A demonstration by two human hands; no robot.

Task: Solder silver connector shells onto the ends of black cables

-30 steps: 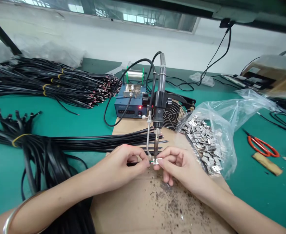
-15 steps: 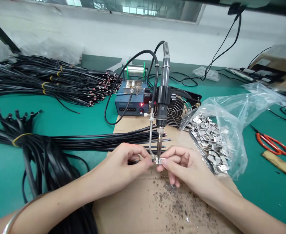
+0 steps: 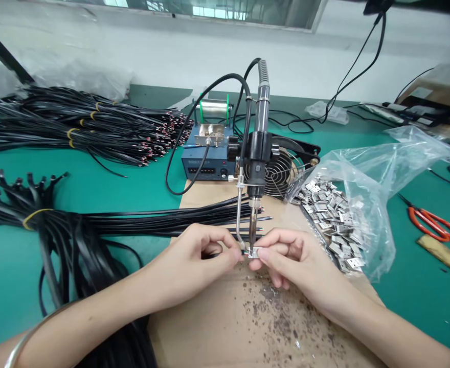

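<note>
My left hand (image 3: 209, 253) is closed on a black cable (image 3: 213, 255), pinching it near its end. Between finger and thumb, my right hand (image 3: 286, 255) grips a small silver USB connector (image 3: 254, 252). Cable end and connector meet under the tip of a soldering iron (image 3: 253, 225), which is clamped upright in a stand. A thin metal solder feed tube (image 3: 238, 220) curves down beside the tip. Whether the wires touch the connector's contacts is too small to tell.
Behind stand a blue soldering station (image 3: 205, 166), a solder spool (image 3: 214, 109) and a fan (image 3: 280, 174). Bundled black cables (image 3: 71, 225) lie left. Loose connectors (image 3: 332, 220) in a clear bag, orange-handled scissors (image 3: 435, 225) and a tan sponge (image 3: 449, 254) lie right. Spattered cardboard (image 3: 209, 317) is underneath.
The whole view has shifted slightly. Both hands keep their grip under the iron's tip. The red light on the station was bright and is now dim.
</note>
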